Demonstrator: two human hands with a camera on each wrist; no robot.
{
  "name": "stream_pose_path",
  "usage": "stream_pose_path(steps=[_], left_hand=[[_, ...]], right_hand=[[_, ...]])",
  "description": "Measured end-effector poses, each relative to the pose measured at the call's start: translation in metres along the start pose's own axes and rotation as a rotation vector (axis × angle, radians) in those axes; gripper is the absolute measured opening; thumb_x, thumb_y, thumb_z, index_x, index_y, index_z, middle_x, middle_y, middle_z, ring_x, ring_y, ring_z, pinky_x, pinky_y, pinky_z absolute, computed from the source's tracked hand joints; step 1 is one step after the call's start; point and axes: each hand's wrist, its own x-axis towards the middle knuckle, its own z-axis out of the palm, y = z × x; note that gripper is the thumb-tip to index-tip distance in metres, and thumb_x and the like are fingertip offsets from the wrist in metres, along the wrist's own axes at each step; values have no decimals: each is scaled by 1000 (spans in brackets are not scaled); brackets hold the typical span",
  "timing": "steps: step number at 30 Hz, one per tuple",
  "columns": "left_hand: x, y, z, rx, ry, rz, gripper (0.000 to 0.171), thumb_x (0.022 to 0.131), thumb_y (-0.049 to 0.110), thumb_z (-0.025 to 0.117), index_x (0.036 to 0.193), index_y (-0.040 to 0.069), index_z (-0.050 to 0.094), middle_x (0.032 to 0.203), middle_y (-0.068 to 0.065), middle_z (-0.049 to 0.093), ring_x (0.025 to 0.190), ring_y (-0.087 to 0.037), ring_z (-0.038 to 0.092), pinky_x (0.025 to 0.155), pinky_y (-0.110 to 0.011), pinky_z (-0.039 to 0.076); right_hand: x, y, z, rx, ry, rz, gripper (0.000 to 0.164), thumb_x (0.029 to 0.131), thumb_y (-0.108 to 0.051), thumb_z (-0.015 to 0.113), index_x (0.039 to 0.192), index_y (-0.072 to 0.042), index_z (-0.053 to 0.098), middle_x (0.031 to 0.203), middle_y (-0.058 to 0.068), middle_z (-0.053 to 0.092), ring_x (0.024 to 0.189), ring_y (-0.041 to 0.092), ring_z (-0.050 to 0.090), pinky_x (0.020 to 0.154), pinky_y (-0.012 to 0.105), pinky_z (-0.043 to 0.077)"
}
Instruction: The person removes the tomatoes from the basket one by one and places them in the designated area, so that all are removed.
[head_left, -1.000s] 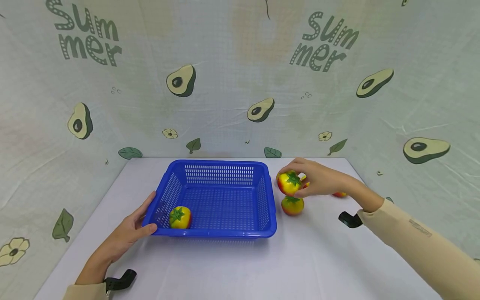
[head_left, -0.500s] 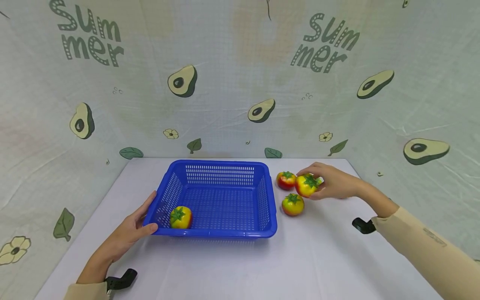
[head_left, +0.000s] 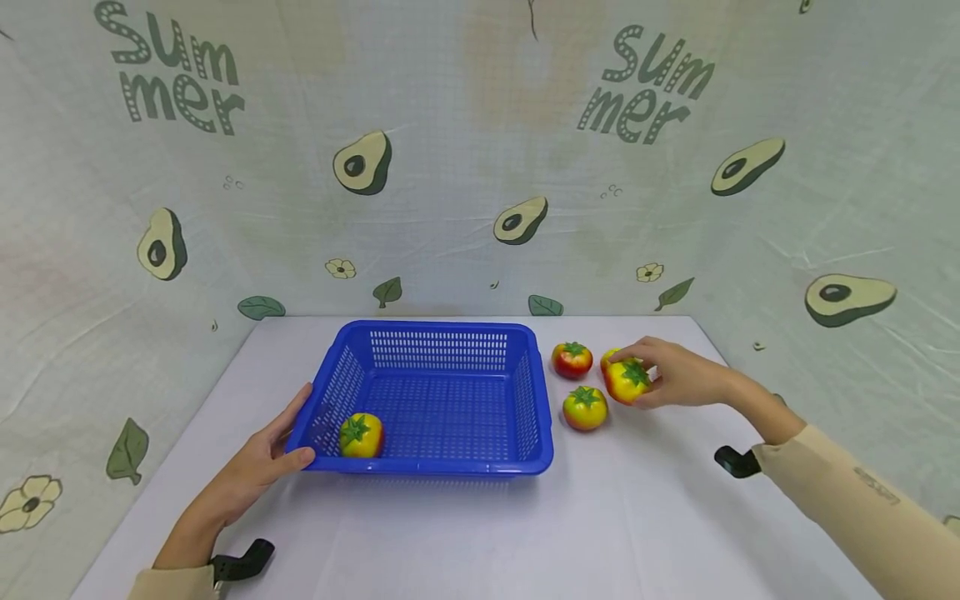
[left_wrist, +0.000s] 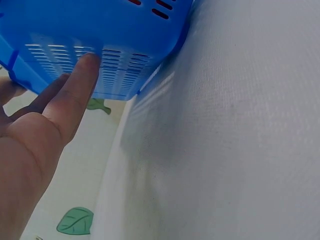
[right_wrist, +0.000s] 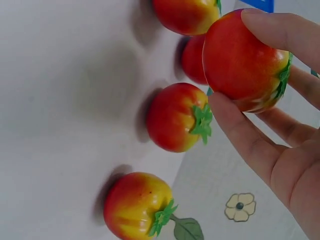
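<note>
My right hand point(head_left: 671, 375) pinches a red and yellow tomato point(head_left: 628, 381) with a green star-shaped top, right of the basket. In the right wrist view, thumb and fingers sit on either side of this tomato point(right_wrist: 242, 62), above the white table. Close behind it, another tomato point(head_left: 609, 358) is partly covered in the head view. At the left end of the blue plastic basket point(head_left: 420, 467), my left hand point(head_left: 251, 471) rests with extended fingers along the side and the thumb at the front corner. One tomato point(head_left: 362, 435) lies inside the basket, near its front left corner.
Two tomatoes stand beside the basket's right side, a redder tomato point(head_left: 572, 360) behind and a yellower tomato point(head_left: 585, 408) in front. The right wrist view shows a further tomato point(right_wrist: 137, 205) on the table. A printed cloth point(head_left: 442, 250) hangs behind the white table point(head_left: 480, 542).
My right hand has moved right with the tomato, away from the basket, uncovering the redder tomato there. The left hand and the basket have stayed in place.
</note>
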Motion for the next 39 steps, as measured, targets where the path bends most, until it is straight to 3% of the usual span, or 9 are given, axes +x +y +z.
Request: stream_pose_path(steps=[12, 18, 20, 27, 39], left_hand=[[-1, 1, 1, 15, 15, -5, 90, 107, 21, 65, 172, 30, 4, 177, -24, 3, 151, -61, 25, 99, -9, 43], [-1, 3, 2, 24, 23, -1, 90, 107, 20, 65, 172, 30, 5, 177, -23, 3, 152, -60, 23, 100, -9, 41], [-1, 4, 2, 28, 24, -1, 90, 106, 20, 66, 172, 29, 5, 177, -23, 3, 153, -60, 22, 100, -9, 41], [0, 4, 2, 35, 29, -8, 90, 106, 19, 65, 172, 29, 6, 177, -24, 4, 153, -59, 23, 100, -8, 40], [1, 5, 3, 60, 44, -25, 89, 106, 20, 65, 172, 28, 6, 177, -24, 5, 152, -58, 27, 98, -8, 40]], right_hand=[[-11, 18, 11, -40, 0, 20, 63, 88, -21, 89, 145, -10, 64, 134, 16, 61, 114, 28, 59, 99, 58, 56], [-12, 25, 16, -35, -1, 35, 63, 86, -22, 90, 142, -10, 65, 121, 9, 62, 100, 23, 56, 84, 39, 56], [-13, 28, 19, -29, -8, 46, 63, 86, -23, 90, 142, -11, 65, 120, 7, 62, 99, 22, 56, 83, 37, 55], [-14, 36, 30, 12, -37, 72, 65, 87, -25, 89, 145, -11, 62, 131, 14, 60, 110, 27, 60, 94, 55, 59], [-13, 38, 35, 27, -48, 78, 64, 87, -22, 89, 142, -8, 62, 132, 15, 61, 112, 29, 61, 95, 57, 58]])
